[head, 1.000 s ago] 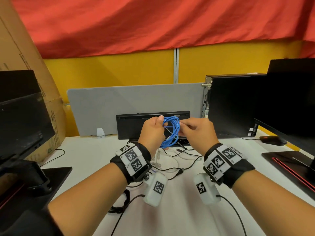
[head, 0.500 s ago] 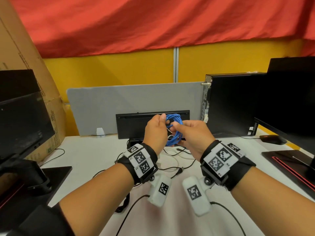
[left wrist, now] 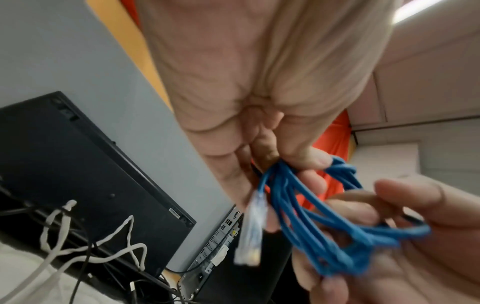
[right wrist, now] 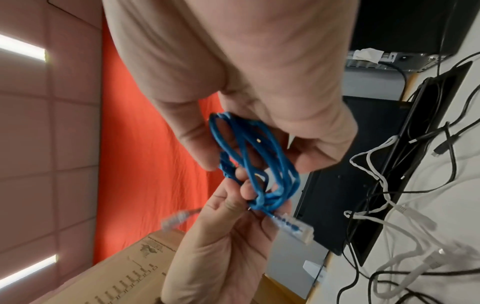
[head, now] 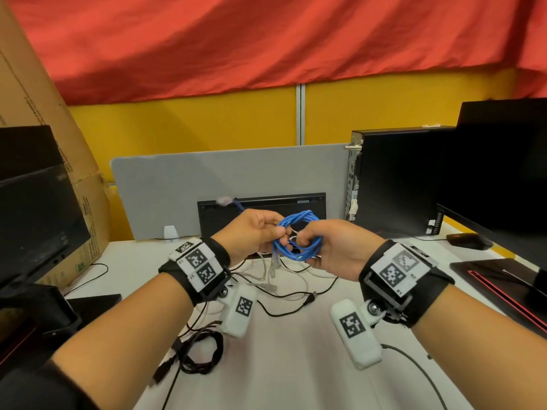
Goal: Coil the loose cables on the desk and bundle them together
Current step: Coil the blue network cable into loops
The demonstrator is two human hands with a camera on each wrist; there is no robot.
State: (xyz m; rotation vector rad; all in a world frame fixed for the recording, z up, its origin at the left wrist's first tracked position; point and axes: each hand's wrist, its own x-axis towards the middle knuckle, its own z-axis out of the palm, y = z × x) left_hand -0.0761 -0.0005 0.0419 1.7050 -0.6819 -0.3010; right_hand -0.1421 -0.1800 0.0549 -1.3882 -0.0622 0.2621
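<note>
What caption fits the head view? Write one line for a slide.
Both hands, left and right, hold a coiled blue Ethernet cable above loose white cables on the desk.

1 blue cable coil (head: 299, 238), 1 black coil (head: 199, 355), 2 hands, 2 monitors, 1 PC tower (head: 393, 182).

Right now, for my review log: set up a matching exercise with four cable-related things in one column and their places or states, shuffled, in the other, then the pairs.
Things:
1. blue cable
2. black cable
3. white cable
4. clear plug

Places or states:
A. loose on the desk, under the hands
B. coiled, held in the air by left hand and right hand
C. sticking up past the left hand
D. coiled on the desk near the left forearm

Pairs: 1-B, 2-D, 3-A, 4-C
</note>
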